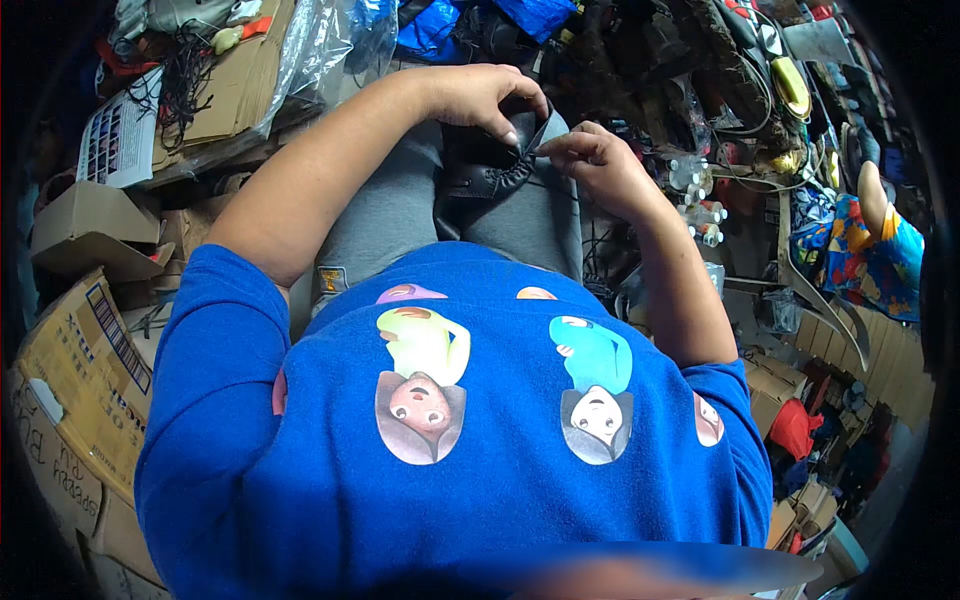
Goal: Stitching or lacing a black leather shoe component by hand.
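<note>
A stack of brown cardboard boxes point(75, 370) fills the left edge, the biggest carrying a white label with dark bars on its upper face; a smaller open carton point(85, 225) sits above it. Farther up, a flattened sheet of cardboard point(240, 80) lies under a clear plastic bag point(320, 45), and beside it a white printed card point(120, 135) shows rows of small dark pictures. On the right, small cartons point(775, 385) stand near a red bag point(795, 428).

On the person's lap, over grey trousers point(385, 215), rests a black leather piece point(490, 170) with a gathered, stitched edge. The left hand point(480, 95) curls over its top edge, fingers bent and gripping the leather. The right hand point(590, 155) pinches the same edge between thumb and forefinger, just beside the left hand's fingertips.
</note>
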Demonstrator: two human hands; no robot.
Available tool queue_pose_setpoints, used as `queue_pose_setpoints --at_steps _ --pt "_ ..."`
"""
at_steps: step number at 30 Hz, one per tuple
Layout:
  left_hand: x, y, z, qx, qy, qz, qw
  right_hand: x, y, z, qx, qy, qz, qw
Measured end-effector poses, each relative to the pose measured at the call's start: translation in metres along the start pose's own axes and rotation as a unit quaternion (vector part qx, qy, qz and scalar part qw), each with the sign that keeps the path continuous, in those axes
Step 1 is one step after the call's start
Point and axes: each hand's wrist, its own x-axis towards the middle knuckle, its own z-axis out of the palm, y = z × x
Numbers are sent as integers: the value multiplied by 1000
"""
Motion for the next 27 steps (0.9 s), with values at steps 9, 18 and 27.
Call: queue_pose_setpoints --at_steps 9,18,27 --pt "3 -1 1 24 3 24 999 17 34 -5 183 -106 -19 977" --pt "4 -4 7 16 31 10 999 21 35 -2 231 -111 2 967" --pt "-13 -3 14 45 181 39 982 3 4 13 7 62 -81 995"
